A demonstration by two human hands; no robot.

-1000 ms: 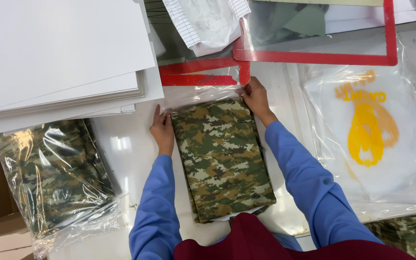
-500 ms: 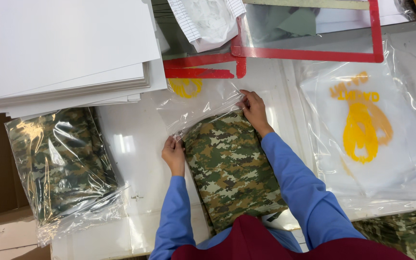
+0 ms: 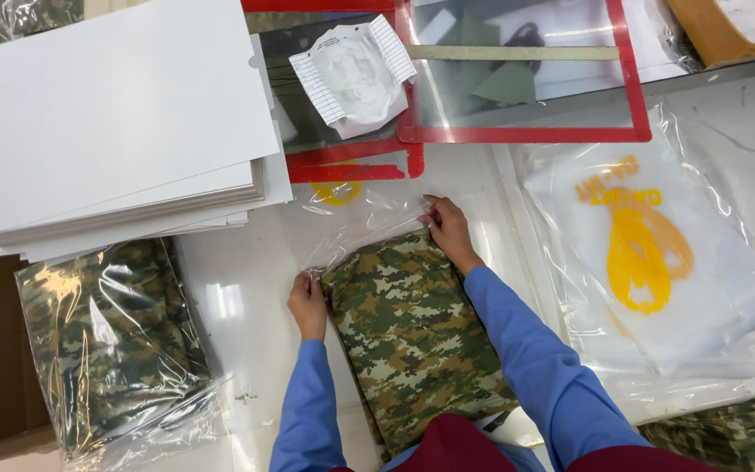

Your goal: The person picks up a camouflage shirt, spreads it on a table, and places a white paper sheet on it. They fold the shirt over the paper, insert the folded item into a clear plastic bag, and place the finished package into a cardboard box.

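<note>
While I look straight down from the head camera, I see a folded camouflage garment (image 3: pixel 412 336) lying on a white table (image 3: pixel 238 297), its near end toward the person's body. My view shows the left hand (image 3: pixel 308 304) at the garment's left far corner, fingers pinched together on the edge of a clear plastic bag (image 3: pixel 356 223) that spreads out beyond the garment's far end. The right hand (image 3: pixel 449 229) sits at the garment's right far corner, fingers closed on the same bag's edge. Both arms wear blue sleeves. The bag bears a yellow print, partly seen near a red-framed clear panel (image 3: pixel 517 87). To the left, a stack of white boards (image 3: pixel 107 122) rests above another camouflage garment already sealed in plastic (image 3: pixel 107 341). To the right, well apart from the hands, lies a pile of clear bags with a yellow printed design (image 3: pixel 648 253). A crumpled white packet (image 3: pixel 356 74) lies on the glass beyond.
</note>
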